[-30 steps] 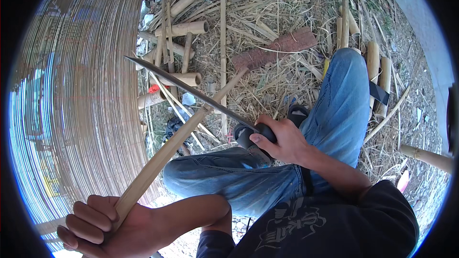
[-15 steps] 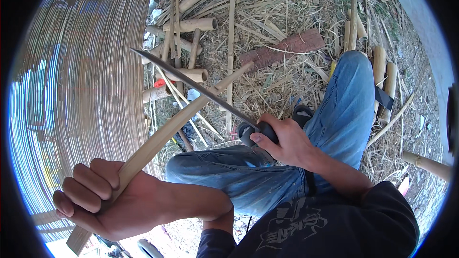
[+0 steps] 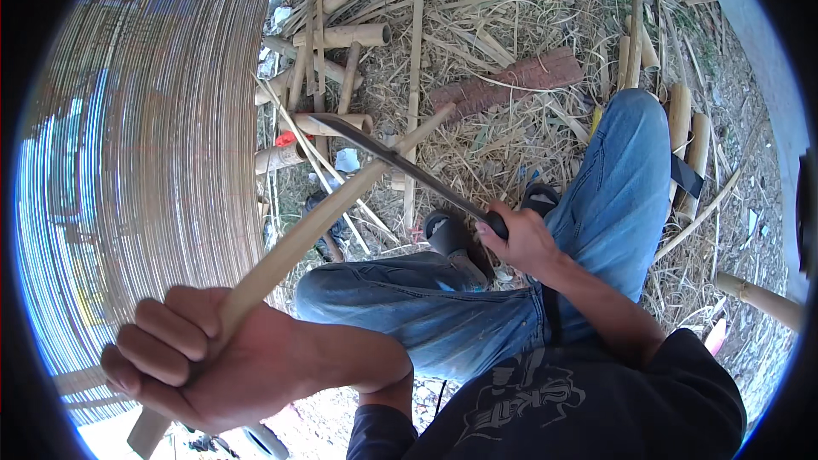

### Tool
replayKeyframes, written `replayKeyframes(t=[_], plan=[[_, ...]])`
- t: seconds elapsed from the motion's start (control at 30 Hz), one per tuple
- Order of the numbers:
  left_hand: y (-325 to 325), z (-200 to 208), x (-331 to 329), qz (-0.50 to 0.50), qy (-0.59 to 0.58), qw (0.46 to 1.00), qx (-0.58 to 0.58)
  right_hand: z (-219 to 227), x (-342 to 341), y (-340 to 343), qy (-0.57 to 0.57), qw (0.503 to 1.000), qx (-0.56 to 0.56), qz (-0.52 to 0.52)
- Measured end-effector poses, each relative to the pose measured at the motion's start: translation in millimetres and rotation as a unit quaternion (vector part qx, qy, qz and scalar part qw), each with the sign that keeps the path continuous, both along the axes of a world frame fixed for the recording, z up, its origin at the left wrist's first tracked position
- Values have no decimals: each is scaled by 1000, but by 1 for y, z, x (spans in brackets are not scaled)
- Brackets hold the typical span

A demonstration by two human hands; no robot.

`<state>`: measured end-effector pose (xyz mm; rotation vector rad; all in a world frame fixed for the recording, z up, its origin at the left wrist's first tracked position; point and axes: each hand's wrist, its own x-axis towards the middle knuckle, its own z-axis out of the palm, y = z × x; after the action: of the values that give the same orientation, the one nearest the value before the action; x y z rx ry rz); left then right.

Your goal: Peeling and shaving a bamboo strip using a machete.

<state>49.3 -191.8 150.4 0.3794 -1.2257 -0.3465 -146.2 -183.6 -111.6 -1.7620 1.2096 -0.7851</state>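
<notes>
My left hand (image 3: pixel 209 362) is closed around the near part of a long, pale bamboo strip (image 3: pixel 311 226), whose butt sticks out below the fist. The strip slants up and away to the right. Its far tip overlaps the end of a reddish-brown, rough log (image 3: pixel 532 81) on the ground; whether they touch I cannot tell. In my right hand (image 3: pixel 530 243) is the dark handle of a long knife (image 3: pixel 439 187). Its blade points up and left and crosses the strip toward the far end, seemingly laid against it.
On the left hangs a slatted bamboo screen (image 3: pixel 162 136). Cut bamboo tubes (image 3: pixel 349 36) and thin strips lie beyond, over ground strewn with shavings (image 3: pixel 477 149). My bent, jeans-clad legs (image 3: pixel 609 179) frame the work. More bamboo pieces (image 3: pixel 679 119) lie by my right knee.
The knife has shifted to the right with my right hand, so less of its blade reaches past the strip. My left hand and the strip have moved only slightly.
</notes>
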Motion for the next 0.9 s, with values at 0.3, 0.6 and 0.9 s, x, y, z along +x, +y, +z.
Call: replayKeyframes(t=[0.3,0.6,0.9], plan=[[-3,3,7,9,1,1000,4,68,16,1,-69,994,-36,72],[-7,3,-5,62,19,998,9,-50,-17,-28,87,993,61,-59],[-5,4,18,21,-27,999,-1,77,30,-38,-71,991,86,78]])
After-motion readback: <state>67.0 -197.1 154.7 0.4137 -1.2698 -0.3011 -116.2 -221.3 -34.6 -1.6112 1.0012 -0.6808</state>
